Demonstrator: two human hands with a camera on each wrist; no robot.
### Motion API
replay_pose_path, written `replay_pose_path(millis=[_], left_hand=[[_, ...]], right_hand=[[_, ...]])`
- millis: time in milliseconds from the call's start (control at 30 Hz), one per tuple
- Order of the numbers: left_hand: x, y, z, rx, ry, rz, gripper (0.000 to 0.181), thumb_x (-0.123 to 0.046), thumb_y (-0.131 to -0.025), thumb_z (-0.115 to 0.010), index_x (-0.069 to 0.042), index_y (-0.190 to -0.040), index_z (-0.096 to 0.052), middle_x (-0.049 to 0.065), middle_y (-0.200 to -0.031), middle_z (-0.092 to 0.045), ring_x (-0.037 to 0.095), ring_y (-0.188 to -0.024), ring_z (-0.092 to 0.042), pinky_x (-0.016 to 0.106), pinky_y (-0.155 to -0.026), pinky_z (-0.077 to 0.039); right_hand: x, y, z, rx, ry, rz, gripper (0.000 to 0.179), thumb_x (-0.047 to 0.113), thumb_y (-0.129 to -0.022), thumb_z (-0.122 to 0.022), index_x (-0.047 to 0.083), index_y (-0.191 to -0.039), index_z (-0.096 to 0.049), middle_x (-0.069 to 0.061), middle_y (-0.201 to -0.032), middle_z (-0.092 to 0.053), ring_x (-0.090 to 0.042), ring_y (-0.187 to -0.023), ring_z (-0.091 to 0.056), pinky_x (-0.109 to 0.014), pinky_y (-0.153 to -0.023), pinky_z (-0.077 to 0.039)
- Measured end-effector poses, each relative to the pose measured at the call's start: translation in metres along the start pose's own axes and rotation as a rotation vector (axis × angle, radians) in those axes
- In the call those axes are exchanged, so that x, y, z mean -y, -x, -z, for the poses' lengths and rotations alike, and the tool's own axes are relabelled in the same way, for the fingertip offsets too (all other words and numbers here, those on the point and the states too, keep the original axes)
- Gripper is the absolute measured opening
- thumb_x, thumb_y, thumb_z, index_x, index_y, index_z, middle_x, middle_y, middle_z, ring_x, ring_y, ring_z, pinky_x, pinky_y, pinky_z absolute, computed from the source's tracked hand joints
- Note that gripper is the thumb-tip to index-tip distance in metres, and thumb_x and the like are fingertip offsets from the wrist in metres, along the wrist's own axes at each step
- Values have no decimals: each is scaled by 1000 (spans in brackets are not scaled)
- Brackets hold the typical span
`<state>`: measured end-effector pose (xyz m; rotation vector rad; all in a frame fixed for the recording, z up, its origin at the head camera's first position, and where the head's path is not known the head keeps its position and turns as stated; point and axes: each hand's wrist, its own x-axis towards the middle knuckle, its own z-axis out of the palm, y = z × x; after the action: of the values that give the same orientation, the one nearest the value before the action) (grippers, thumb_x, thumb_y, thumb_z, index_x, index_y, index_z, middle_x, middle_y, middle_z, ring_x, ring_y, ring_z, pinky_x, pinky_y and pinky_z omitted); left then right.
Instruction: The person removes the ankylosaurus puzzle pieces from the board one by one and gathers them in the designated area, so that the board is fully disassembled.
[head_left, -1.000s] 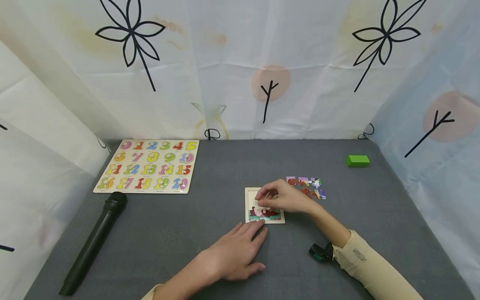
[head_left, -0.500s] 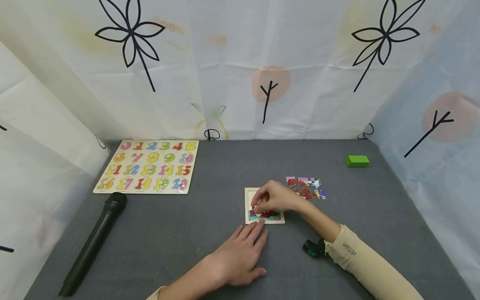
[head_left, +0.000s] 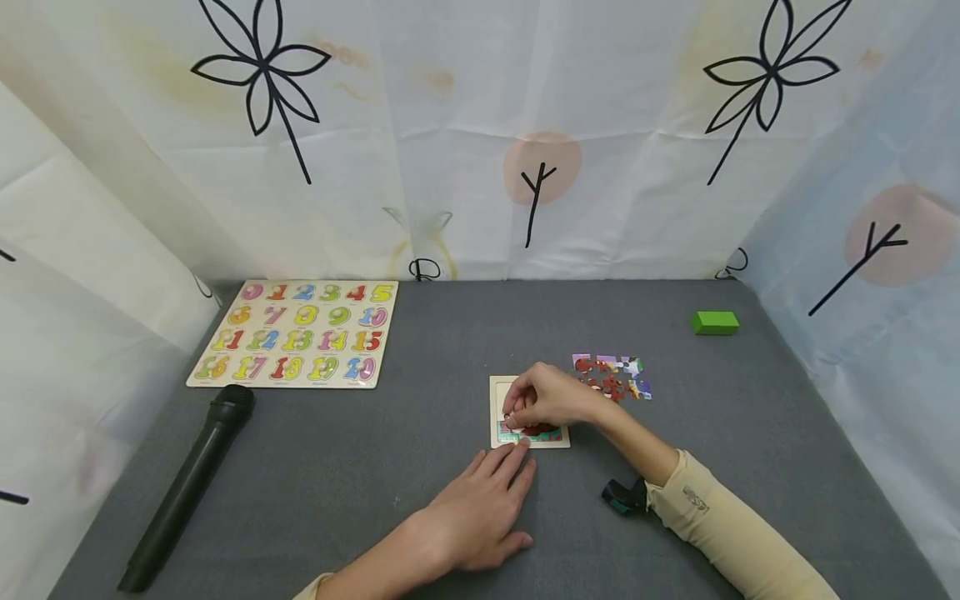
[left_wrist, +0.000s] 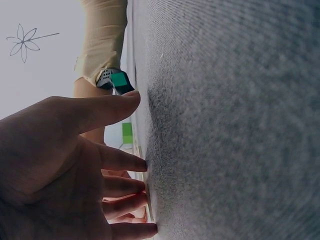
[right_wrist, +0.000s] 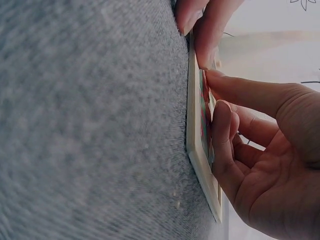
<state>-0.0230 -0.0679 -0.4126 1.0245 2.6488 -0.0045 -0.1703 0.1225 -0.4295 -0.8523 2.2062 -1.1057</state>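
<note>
A small jigsaw puzzle tray (head_left: 493, 404) with a pale wooden frame lies on the grey tabletop. Brown, pink and green pieces (head_left: 553, 434) fill its near part, while pale backing shows farther up. My right hand (head_left: 551, 396) reaches over the tray from the right, thumb and fingers pinching a puzzle piece (right_wrist: 204, 82) low against the picture; the fingers mostly cover it. Flat and spread, my left hand (head_left: 474, 518) rests with its fingertips on the tray's near edge. Loose puzzle pieces (head_left: 613, 387) lie just beyond my right wrist.
At the back left lies a number board (head_left: 292, 333) with colourful numerals. A black microphone (head_left: 187, 487) stretches along the left side, its head close to that board. Toward the back right sits a green block (head_left: 715, 322). Patterned white cloth encloses the table's back and sides.
My right hand has moved slightly left and down onto the pieces in the tray, then nearly stopped. My left hand has shifted a little to the right, still at the near edge.
</note>
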Motion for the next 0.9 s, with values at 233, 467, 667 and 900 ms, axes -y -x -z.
replay_pose_path(millis=[233, 467, 667, 900], left_hand=[[0, -1, -1, 12, 15, 4, 87, -63, -101, -68, -14, -168, -41, 7, -182, -26, 25, -165, -32, 50, -129, -43], [0, -1, 0, 16, 8, 5, 86, -62, -101, -68, -14, -167, -41, 7, -182, -26, 24, -166, -32, 50, -129, -44], [-1, 0, -1, -1, 1, 3, 87, -62, -101, -69, -13, -167, -42, 8, -181, -27, 25, -165, -34, 50, -128, -45], [-1, -1, 0, 14, 9, 5, 88, -63, -101, -68, -13, -168, -40, 8, -182, -25, 25, -166, -31, 50, -128, -44]], right_hand=[[3, 4, 0, -8, 108, 26, 8, 12, -94, -84, 6, -98, -80, 0, -79, -75, -2, -67, -62, -20, -65, -54], [6, 5, 0, -10, 176, -3, 9, 14, -93, -85, 10, -98, -79, 4, -79, -74, -1, -68, -62, -19, -67, -53], [6, 3, 0, -10, 137, -6, 8, 14, -92, -86, 10, -94, -79, 3, -77, -76, 0, -66, -64, -19, -65, -54], [5, 2, -1, 19, 71, 24, 15, 10, -94, -83, 5, -107, -79, 0, -85, -77, -1, -71, -66, -19, -68, -56]])
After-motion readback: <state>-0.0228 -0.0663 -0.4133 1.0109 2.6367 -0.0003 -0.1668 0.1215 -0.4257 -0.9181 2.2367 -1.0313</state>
